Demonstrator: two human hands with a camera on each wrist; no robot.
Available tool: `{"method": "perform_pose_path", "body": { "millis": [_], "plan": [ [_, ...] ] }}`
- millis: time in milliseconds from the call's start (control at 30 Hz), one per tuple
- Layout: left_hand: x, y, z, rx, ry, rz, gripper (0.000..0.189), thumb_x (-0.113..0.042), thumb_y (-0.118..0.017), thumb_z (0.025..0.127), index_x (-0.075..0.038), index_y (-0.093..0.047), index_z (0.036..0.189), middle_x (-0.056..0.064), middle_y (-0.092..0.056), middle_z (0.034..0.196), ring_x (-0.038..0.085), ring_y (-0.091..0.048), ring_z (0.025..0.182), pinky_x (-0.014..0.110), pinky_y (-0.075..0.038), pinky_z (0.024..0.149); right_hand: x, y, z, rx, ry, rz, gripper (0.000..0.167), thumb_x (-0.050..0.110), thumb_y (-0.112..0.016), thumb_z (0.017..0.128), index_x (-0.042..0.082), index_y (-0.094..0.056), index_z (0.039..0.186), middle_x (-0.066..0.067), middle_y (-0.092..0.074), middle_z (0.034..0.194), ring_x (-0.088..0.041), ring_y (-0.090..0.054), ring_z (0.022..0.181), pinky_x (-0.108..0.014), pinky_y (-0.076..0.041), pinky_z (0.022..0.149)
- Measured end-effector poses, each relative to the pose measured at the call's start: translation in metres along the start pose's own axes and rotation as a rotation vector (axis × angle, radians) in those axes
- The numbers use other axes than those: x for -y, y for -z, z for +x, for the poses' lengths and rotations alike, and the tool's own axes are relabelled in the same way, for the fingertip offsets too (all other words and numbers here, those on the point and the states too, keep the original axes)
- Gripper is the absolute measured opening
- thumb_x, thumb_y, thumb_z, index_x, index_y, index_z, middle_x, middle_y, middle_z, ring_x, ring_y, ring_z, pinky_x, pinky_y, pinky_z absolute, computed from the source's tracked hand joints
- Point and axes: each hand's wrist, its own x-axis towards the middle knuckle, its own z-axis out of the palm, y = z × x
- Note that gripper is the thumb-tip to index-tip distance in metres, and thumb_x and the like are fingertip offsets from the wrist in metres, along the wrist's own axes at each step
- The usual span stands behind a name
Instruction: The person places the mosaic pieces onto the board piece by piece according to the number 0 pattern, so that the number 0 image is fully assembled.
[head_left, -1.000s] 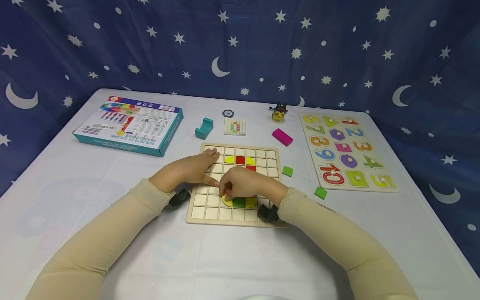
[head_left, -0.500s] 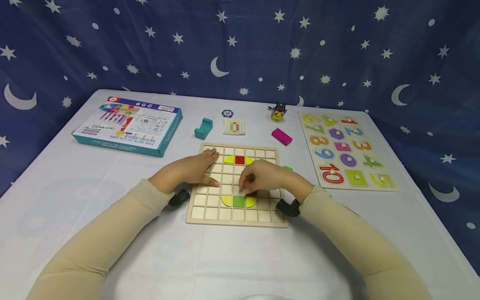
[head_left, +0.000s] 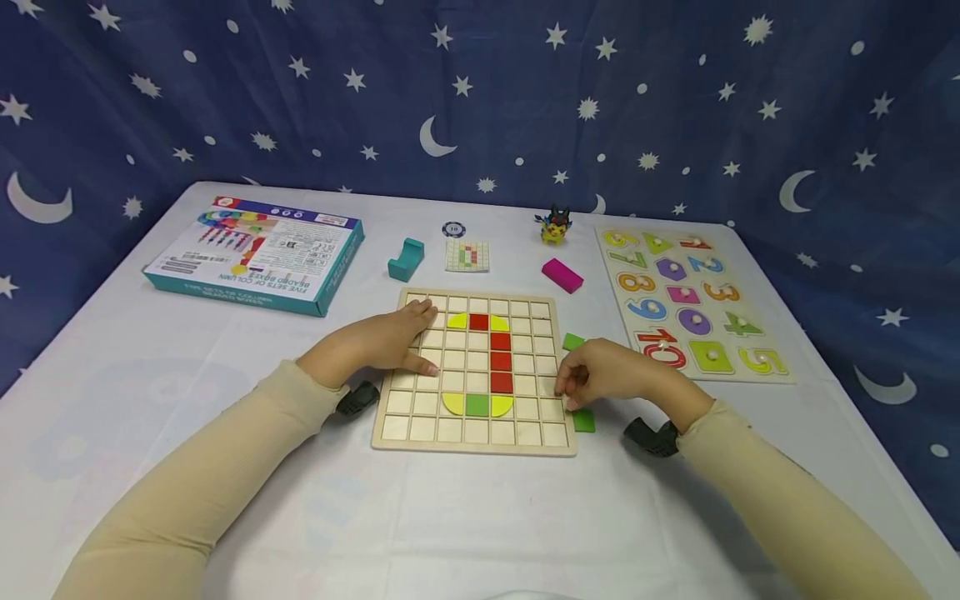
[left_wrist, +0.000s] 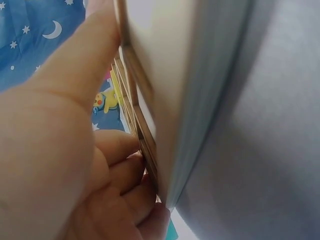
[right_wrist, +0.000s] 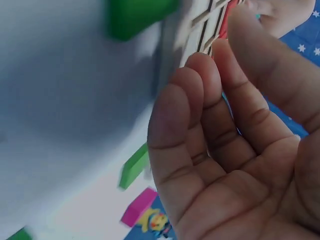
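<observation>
My left hand [head_left: 382,340] rests on the left side of a wooden grid board [head_left: 540,437], thumb and fingers spread over its squares. Red square tiles [head_left: 500,362], yellow rounded tiles [head_left: 453,403] and one green tile [head_left: 477,405] sit in the board's middle columns. My right hand [head_left: 607,372] is at the board's right edge, fingers bent and thumb apart. The right wrist view shows nothing between thumb and fingers. One loose green tile [head_left: 583,421] lies just below that hand, and another green tile [head_left: 573,342] just beyond it.
Behind the board are a teal block [head_left: 406,260], a small pattern card [head_left: 467,257], a poker chip [head_left: 453,229], a toy figure [head_left: 554,225] and a magenta block [head_left: 562,275]. A flat box [head_left: 255,254] lies back left, a number puzzle board [head_left: 697,304] at right.
My right hand has left the yellow tile at the board's front, crossed the board and come to its right edge, uncovering the red tiles. My left hand has stayed in place.
</observation>
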Motion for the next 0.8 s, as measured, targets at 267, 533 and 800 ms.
{"method": "perform_pose_path", "body": {
  "millis": [267, 533, 800],
  "plan": [
    [0.0, -0.001, -0.002, 0.001, 0.004, -0.015, 0.097, -0.046, -0.065, 0.08, 0.003, -0.014, 0.146, 0.02, -0.007, 0.153, 0.032, -0.006, 0.142, 0.046, -0.015, 0.113, -0.014, -0.008, -0.012, 0.029, -0.018, 0.042, 0.021, 0.009, -0.079, 0.069, 0.008, -0.063, 0.082, 0.001, -0.052, 0.072, -0.012, -0.047, 0.068, -0.024, -0.04, 0.061],
    [0.001, -0.003, -0.001, -0.001, 0.002, -0.009, 0.098, -0.048, -0.065, 0.079, 0.002, -0.014, 0.146, 0.019, -0.007, 0.154, 0.032, -0.007, 0.142, 0.046, -0.016, 0.113, -0.014, -0.015, -0.012, 0.014, -0.022, -0.001, 0.027, 0.007, -0.082, 0.063, 0.009, -0.059, 0.078, 0.0, -0.051, 0.071, -0.013, -0.046, 0.069, -0.024, -0.04, 0.062],
    [0.001, -0.002, 0.0, -0.002, -0.002, -0.008, 0.098, -0.049, -0.065, 0.079, 0.002, -0.014, 0.146, 0.019, -0.007, 0.154, 0.032, -0.007, 0.142, 0.047, -0.017, 0.113, -0.01, -0.011, -0.008, -0.038, -0.126, -0.016, 0.022, 0.004, -0.079, 0.065, 0.008, -0.06, 0.075, -0.001, -0.053, 0.073, -0.014, -0.046, 0.07, -0.027, -0.04, 0.062]
  ]
}}
